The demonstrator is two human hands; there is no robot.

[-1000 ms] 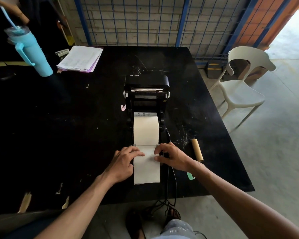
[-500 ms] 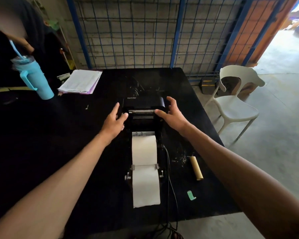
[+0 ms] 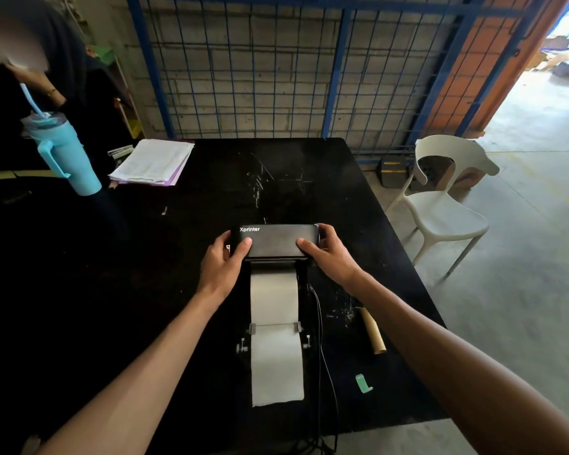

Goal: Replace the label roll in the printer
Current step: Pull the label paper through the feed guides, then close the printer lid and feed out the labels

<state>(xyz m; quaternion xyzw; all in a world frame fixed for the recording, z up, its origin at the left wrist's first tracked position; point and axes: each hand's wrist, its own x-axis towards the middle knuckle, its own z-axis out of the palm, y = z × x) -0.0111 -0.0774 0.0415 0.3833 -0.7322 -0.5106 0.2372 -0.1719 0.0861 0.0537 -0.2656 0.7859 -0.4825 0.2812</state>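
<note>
Left hand (image 3: 222,262) and right hand (image 3: 326,254) each curled around printer (image 3: 278,241) end, thumbs on lid; paper (image 3: 275,336) trails toward viewer.

Printer (image 3: 278,240) sides behind hands (image 3: 222,262); bystander's face blurred.

Black worktop (image 3: 79,290), scuffed with pale scratches near the middle. Carries a black printer (image 3: 278,239) at centre, white label strip (image 3: 276,339) trailing toward the near edge, black cable (image 3: 322,349) alongside. Bare cardboard core (image 3: 372,333) and small green scrap (image 3: 363,383) to the right. Stack of papers (image 3: 153,162) at the far left.
</note>
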